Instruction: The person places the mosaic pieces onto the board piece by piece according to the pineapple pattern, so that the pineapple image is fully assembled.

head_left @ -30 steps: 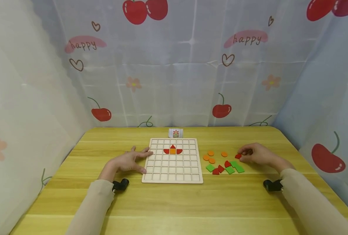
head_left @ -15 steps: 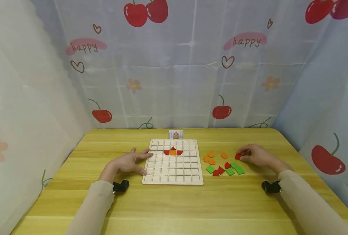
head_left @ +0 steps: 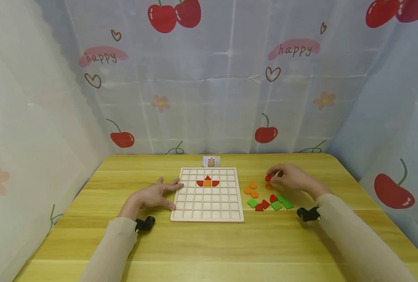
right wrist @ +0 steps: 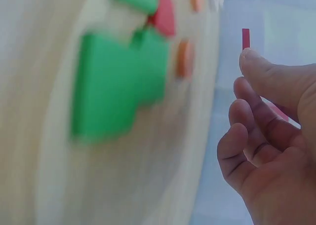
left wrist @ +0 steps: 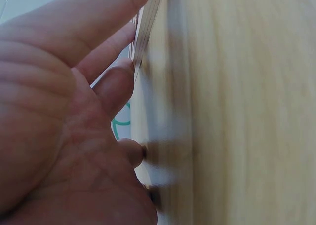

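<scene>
My right hand [head_left: 290, 178] pinches a red quarter-circle tile [head_left: 268, 178] between thumb and fingers, above the loose pieces; edge-on, the red tile [right wrist: 246, 37] shows as a thin strip in the right wrist view. My left hand [head_left: 156, 194] lies with spread fingers at the left edge of a wooden grid board [head_left: 207, 214], fingertips and thumb on its rim. In the left wrist view the fingers of the left hand [left wrist: 74, 116] reach the board's edge [left wrist: 146, 30]. On the board, an orange square [head_left: 207, 183] has a red triangle [head_left: 207, 178] above it and red quarter-circles [head_left: 199, 183] on both sides.
Right of the board lie several orange discs [head_left: 254, 194], green tiles [head_left: 288, 204] and red tiles [head_left: 259, 207]. A small printed pattern card [head_left: 211, 161] lies behind the board. A patterned curtain [head_left: 209, 98] surrounds the table [head_left: 209, 250] at the back and sides.
My right hand has lifted the red quarter-circle tile from the right end of the loose pieces and carried it left, over an orange disc. The left hand stays on the board.
</scene>
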Demonstrator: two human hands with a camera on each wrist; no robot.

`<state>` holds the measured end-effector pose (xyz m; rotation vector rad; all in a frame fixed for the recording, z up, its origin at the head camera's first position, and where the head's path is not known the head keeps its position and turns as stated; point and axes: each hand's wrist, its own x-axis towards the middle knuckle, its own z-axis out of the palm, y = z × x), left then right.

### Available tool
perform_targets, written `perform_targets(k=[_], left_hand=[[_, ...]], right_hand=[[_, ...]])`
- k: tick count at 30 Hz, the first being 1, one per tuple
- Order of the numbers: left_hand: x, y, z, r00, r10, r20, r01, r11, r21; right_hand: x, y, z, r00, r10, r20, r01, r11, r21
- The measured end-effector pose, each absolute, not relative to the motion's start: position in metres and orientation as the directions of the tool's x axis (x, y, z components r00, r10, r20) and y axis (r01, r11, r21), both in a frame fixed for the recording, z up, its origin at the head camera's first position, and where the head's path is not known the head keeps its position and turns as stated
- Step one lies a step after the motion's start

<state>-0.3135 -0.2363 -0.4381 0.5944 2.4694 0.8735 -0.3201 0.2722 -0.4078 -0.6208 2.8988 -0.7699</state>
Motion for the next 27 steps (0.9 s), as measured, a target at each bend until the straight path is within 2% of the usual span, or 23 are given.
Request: perform_targets(k=[12, 20, 27], left_hand=[[-0.312, -0.236, -0.436, -0.808, 0.529, -0.260, 0.263, 0.718, 0.644], [-0.313, -0.234, -0.435, -0.813, 0.520, -0.262, 0.251, 0.718, 0.649], [-0.313, -0.234, -0.436, -0.810, 0.528, -0.255, 0.278, 0.729, 0.625]], right_hand=[[-0.329, 0.196, -0.393, -0.866, -0.498, 0.049, -0.459, 0.751, -0.475], [-0.335, 0.146, -0.397, -0.868, -0.496, -0.010, -0.416, 0.740, -0.529], [-0.335, 0.103, -0.396, -0.852, -0.524, -0.013, -0.441, 0.729, -0.523]])
